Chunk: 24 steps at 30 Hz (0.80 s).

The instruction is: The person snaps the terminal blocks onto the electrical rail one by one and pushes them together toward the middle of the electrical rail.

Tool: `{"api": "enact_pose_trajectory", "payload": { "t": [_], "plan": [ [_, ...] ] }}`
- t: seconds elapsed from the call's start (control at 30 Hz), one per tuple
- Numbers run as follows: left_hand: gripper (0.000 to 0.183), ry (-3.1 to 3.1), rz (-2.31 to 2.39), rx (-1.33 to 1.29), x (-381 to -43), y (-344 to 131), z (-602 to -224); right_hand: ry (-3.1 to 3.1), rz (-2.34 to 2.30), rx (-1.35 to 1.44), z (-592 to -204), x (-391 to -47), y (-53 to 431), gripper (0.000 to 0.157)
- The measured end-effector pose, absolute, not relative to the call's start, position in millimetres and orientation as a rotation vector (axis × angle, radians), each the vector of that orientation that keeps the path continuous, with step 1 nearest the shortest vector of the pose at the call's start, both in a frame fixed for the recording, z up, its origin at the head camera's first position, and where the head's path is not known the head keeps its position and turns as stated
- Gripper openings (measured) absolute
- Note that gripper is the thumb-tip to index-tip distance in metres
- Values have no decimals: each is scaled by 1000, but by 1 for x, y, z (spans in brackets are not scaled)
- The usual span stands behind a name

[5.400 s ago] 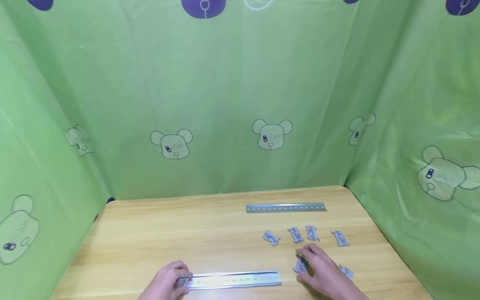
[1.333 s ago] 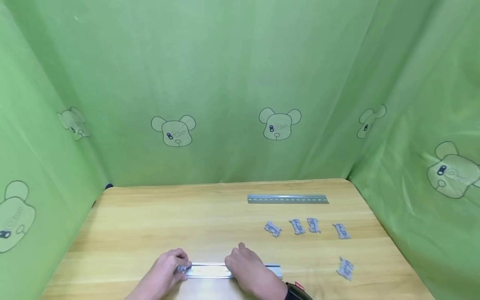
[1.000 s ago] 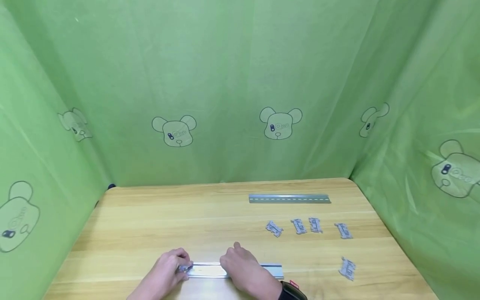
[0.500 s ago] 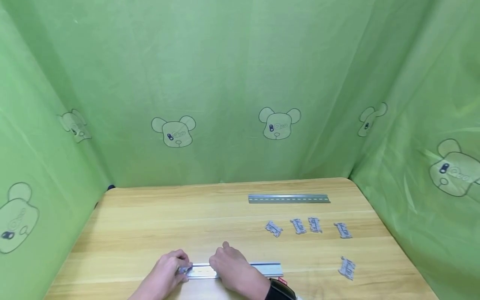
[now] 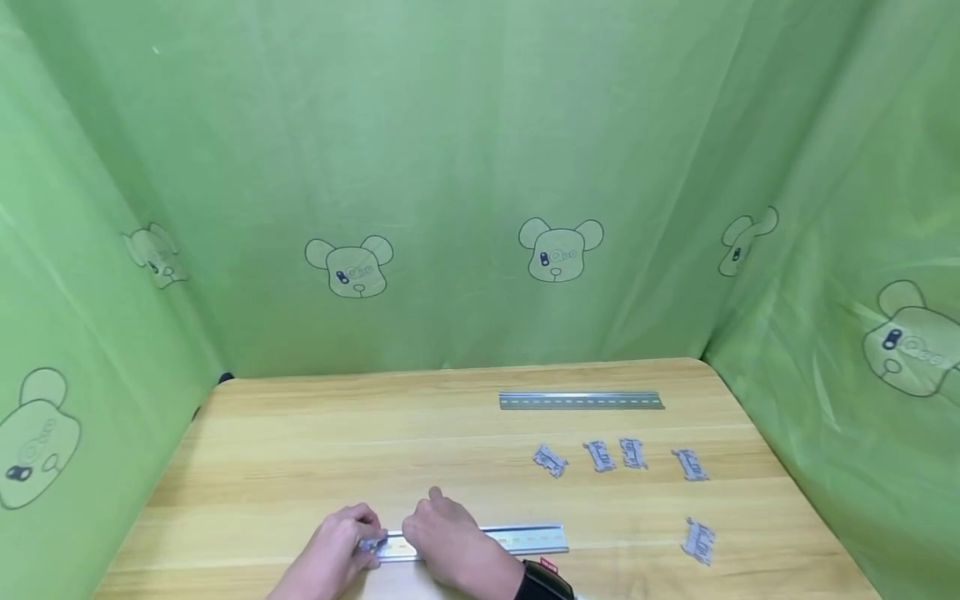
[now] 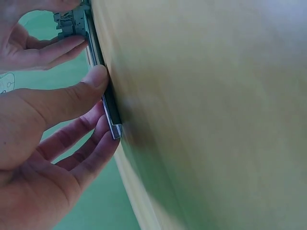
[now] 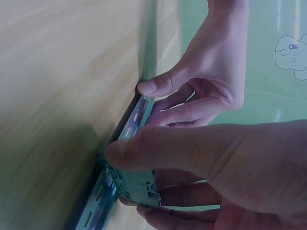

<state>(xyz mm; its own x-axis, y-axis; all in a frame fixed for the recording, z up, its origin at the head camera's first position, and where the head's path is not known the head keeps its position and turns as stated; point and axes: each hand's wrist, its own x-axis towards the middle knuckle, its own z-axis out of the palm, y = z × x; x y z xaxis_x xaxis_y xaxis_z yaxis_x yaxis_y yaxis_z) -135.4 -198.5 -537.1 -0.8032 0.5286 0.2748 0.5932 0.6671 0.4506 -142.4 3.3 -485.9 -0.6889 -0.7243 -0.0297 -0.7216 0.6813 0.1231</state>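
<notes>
A slotted metal DIN rail [image 5: 528,539] lies along the near part of the table. My left hand [image 5: 333,550] grips its left end, thumb on one edge and fingers on the other, as the left wrist view shows. Farther along the rail, my right hand [image 5: 450,542] holds a grey terminal block [image 7: 134,184] between thumb and fingers. The block stands upright across the rail, touching it; whether it is clipped on I cannot tell. In the head view, the right hand hides this block.
Several loose terminal blocks lie to the right, one [image 5: 699,541] nearer me and another [image 5: 551,460] farther left. A second DIN rail [image 5: 581,401] lies near the wooden table's [image 5: 300,450] back edge. Green curtains [image 5: 450,167] enclose the back and sides.
My right hand has taken a terminal block from the right side to the rail, then slid leftward along it toward the left hand. The left hand stays at the rail's end.
</notes>
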Motion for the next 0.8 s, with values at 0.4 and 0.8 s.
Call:
{"api": "enact_pose_trajectory", "payload": {
  "t": [0.4, 0.8],
  "plan": [
    [28, -2731, -811, -942, -136, -202, -540, -2859, 17, 1281, -472, -142, 26, 37],
    [27, -2799, -792, -879, -136, -198, -537, -2837, 520, 1109, -472, -143, 103, 64]
  ]
}}
